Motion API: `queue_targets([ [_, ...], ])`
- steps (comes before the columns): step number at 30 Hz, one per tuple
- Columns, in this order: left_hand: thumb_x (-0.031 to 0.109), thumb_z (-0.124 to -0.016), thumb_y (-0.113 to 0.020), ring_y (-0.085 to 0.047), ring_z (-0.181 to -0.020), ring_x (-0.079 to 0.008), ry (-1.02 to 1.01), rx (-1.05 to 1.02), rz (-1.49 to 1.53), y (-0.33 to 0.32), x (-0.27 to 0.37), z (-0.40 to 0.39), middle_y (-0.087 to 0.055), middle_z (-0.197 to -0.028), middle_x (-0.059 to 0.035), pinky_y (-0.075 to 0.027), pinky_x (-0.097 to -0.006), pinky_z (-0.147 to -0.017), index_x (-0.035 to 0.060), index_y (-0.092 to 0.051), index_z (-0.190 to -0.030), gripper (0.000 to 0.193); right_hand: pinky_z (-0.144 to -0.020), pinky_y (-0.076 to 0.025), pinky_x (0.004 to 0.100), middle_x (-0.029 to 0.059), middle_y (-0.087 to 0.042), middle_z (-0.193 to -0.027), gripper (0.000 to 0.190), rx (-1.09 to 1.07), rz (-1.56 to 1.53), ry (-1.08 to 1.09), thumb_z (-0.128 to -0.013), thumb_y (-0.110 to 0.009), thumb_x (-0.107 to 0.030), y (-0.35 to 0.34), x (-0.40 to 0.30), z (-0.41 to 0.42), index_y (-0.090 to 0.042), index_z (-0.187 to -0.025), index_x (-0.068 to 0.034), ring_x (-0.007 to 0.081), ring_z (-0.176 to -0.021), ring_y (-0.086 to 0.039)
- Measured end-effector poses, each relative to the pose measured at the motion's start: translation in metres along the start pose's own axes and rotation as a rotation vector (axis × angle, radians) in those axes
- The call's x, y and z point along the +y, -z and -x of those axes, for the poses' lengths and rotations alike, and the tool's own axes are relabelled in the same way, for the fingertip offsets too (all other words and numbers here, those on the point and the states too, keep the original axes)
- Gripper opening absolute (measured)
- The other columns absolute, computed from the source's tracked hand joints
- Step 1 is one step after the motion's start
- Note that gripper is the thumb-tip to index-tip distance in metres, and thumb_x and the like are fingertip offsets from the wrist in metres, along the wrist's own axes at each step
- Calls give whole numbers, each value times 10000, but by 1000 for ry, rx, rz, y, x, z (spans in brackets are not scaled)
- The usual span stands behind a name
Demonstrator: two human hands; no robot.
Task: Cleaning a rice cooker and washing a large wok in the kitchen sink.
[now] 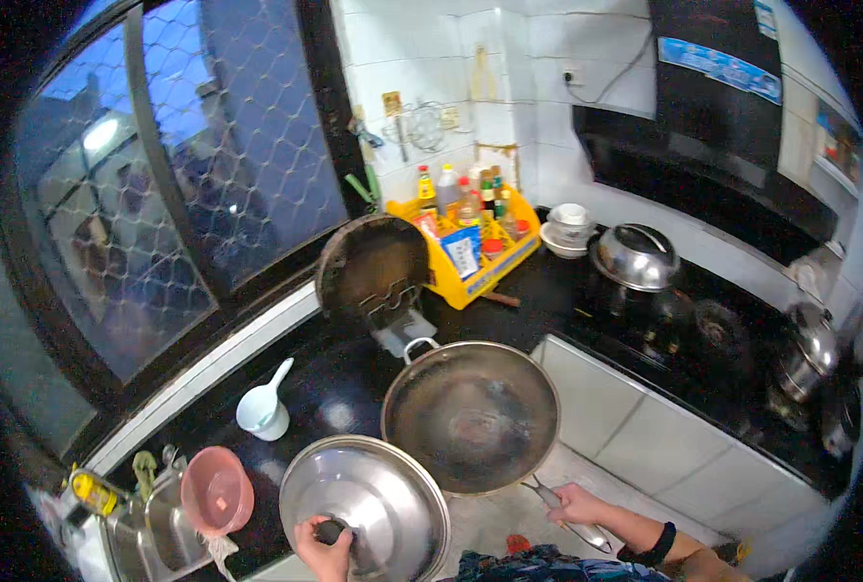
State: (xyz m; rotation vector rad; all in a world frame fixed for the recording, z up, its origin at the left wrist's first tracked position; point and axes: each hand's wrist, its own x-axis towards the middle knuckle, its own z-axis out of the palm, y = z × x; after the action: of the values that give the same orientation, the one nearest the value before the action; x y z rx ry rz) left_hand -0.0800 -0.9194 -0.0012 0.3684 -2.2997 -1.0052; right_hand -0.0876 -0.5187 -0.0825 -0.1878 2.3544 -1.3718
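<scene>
A large metal wok (pixel 473 418) is in front of me, its dark, worn inside facing up. My right hand (pixel 575 504) grips the wok's long handle (pixel 593 536) at the lower right. A small loop handle (pixel 420 349) stands out on the wok's far side. Below and left of the wok is a shiny domed metal lid (pixel 391 502). My left hand (pixel 324 547) holds the lid by its black knob (pixel 330 532). The lid's edge overlaps the wok's lower left rim in view; whether they touch I cannot tell.
Left are a white dipper (pixel 264 415), a pink basin (pixel 218 491) and a metal sink (pixel 170 535). A round wooden board (pixel 373 262) leans by the window. Behind stand a yellow crate (pixel 500 273) of bottles and stacked bowls (pixel 568 231). A lidded pan (pixel 635 256) sits on the right-hand counter.
</scene>
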Motion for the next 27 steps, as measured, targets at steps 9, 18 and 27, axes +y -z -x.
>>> queue_targets([
  [9, 135, -602, -723, -505, -739, -192, 223, 101, -38, 12, 23, 47, -532, -806, -85, -418, -302, -684, 17, -516, -875, 363, -555, -453, 358, 122, -584, -600, 273, -241, 149, 144, -635, -557, -211, 13, -6, -137, -557, -840, -30, 239, -569, -582],
  [18, 148, -617, -713, -542, -760, -205, 424, 163, -112, 18, 58, 53, -573, -839, -118, -437, -302, -688, -8, -512, -910, 388, -455, -424, 281, 64, -551, -541, 118, -438, 182, 143, -651, -581, -122, -22, -8, -214, -520, -675, -24, 135, -460, -525],
  [27, 69, -499, -673, -515, -714, -184, 404, 283, -95, 0, 41, 30, -530, -732, -79, -420, -293, -682, 21, -525, -769, 311, -514, -450, 355, 142, -566, -592, 238, -357, -24, 37, -595, -609, -242, -42, -30, -222, -551, -662, -21, 249, -538, -566],
])
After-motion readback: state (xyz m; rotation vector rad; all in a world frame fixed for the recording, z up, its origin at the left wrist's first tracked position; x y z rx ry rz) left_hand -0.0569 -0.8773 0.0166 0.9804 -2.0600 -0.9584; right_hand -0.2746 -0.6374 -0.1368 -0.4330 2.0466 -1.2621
